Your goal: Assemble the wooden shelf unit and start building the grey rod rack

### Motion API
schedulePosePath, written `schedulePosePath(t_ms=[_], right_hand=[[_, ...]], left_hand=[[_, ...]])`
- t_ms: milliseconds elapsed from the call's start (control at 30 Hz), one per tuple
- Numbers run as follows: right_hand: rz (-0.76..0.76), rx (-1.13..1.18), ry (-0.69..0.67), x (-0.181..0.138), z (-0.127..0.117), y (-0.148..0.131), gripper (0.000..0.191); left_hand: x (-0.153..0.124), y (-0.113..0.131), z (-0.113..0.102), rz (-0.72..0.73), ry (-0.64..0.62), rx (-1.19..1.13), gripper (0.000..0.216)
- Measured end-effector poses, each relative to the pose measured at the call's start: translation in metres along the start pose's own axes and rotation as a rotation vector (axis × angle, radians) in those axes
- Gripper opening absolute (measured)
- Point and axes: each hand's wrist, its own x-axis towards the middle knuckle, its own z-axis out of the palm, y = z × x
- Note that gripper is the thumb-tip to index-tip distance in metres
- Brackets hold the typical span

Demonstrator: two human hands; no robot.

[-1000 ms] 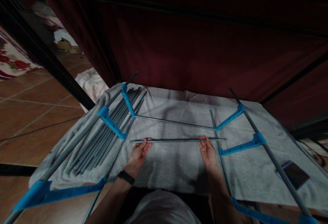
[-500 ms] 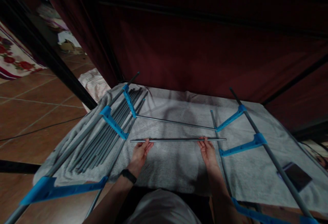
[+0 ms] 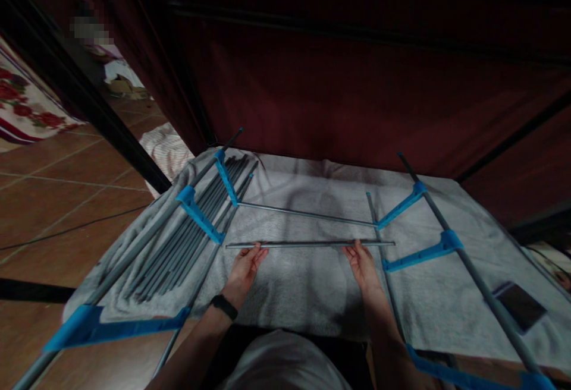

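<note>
A thin grey metal tube point(image 3: 307, 244) runs crosswise in front of me, held near both ends. My left hand point(image 3: 244, 265), with a black band on the wrist, pinches it toward its left end. Toward the right end, my right hand point(image 3: 360, 262) is closed on the same tube. On either side stand a left frame point(image 3: 138, 241) and a right frame point(image 3: 473, 283) of grey poles with blue plastic brackets point(image 3: 200, 216). Another crosswise tube point(image 3: 307, 214) joins the far brackets of the two frames. The held tube's right end overlaps the right frame's inner pole in view.
Several loose grey tubes point(image 3: 191, 238) lie bundled on the grey blanket point(image 3: 303, 295) at left. A dark flat device point(image 3: 520, 305) lies at right. Behind hangs a dark red curtain point(image 3: 312, 93). A black post point(image 3: 102, 93) slants over the tiled floor point(image 3: 111, 200) at left.
The view has shifted very slightly. Both hands keep the tube in nearly the same place, and the frames stand as before.
</note>
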Motion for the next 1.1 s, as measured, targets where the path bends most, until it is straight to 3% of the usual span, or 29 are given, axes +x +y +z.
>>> schedulePosePath(t_ms=[100, 233, 567, 867, 1100], right_hand=[[0.023, 0.023, 0.006, -0.0001, 0.0007, -0.0018, 0.014], [0.059, 0.068, 0.009, -0.0015, 0.0013, -0.0047, 0.021], [-0.014, 0.057, -0.012, -0.0074, 0.0064, -0.0026, 0.02], [-0.008, 0.072, 0.072, -0.0062, 0.0075, -0.0037, 0.022], [-0.019, 0.012, 0.02, -0.0039, 0.0038, -0.0014, 0.019]], left_hand=[[0.0017, -0.0007, -0.0006, 0.009, 0.006, -0.011, 0.026], [0.0031, -0.0011, -0.0012, 0.011, 0.015, -0.018, 0.03], [-0.0019, 0.0011, 0.0012, 0.011, 0.028, -0.02, 0.024], [-0.0064, 0.0024, 0.0033, 0.008, -0.011, -0.009, 0.025], [-0.0048, 0.0022, 0.0021, 0.004, 0.0, -0.019, 0.025]])
